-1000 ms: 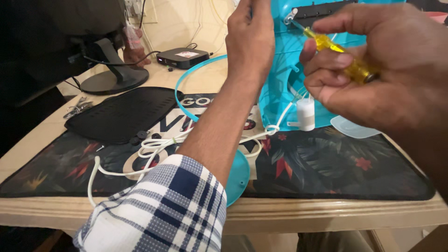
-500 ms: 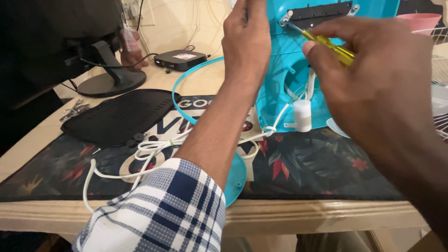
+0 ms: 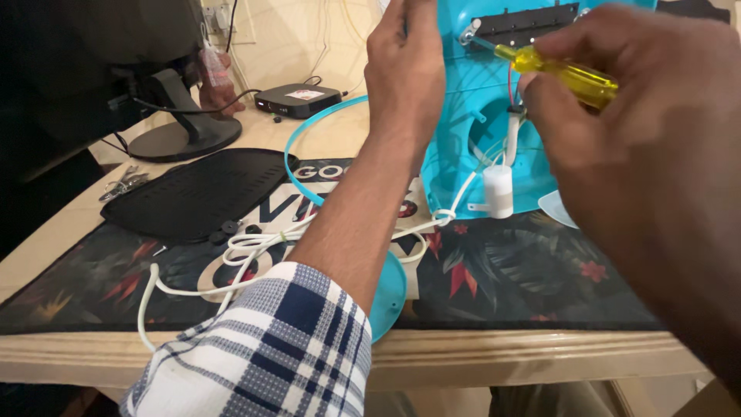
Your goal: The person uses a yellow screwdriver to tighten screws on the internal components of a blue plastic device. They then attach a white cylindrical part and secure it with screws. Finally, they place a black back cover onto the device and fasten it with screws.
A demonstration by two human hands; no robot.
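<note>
My right hand [image 3: 641, 100] is clenched around the yellow screwdriver [image 3: 556, 73], fingers wrapped over the handle; its shaft runs up and left from my fingertips to a screw [image 3: 466, 32] at the left end of a black bar [image 3: 529, 19]. That bar sits on the turquoise housing [image 3: 471, 100], which stands upright just behind my knuckles. My left hand [image 3: 405, 66] grips the housing's left edge, fingers curled over the top (their tips run out of view, so I cannot tell how far round they reach).

Below my right fingers a red wire [image 3: 510, 81] and a white tube [image 3: 512, 135] run down inside the housing, and lower still a white cylinder [image 3: 498, 189] hangs against its base. From there a white cord [image 3: 255, 243] loops left under my left forearm and trails across the floral mat [image 3: 540, 278], knotted near the housing's foot. A turquoise ring [image 3: 297, 150] arcs left of my wrist, and a turquoise disc [image 3: 390, 289] pokes out beside my checked sleeve [image 3: 278, 355].

Further left of my left hand lie a black grille [image 3: 197, 189] with small black caps [image 3: 230, 227] at its edge, then pliers [image 3: 120, 185] near the table's [image 3: 494, 359] edge. Beyond sit a monitor stand [image 3: 181, 127] and a small black box [image 3: 297, 96].
</note>
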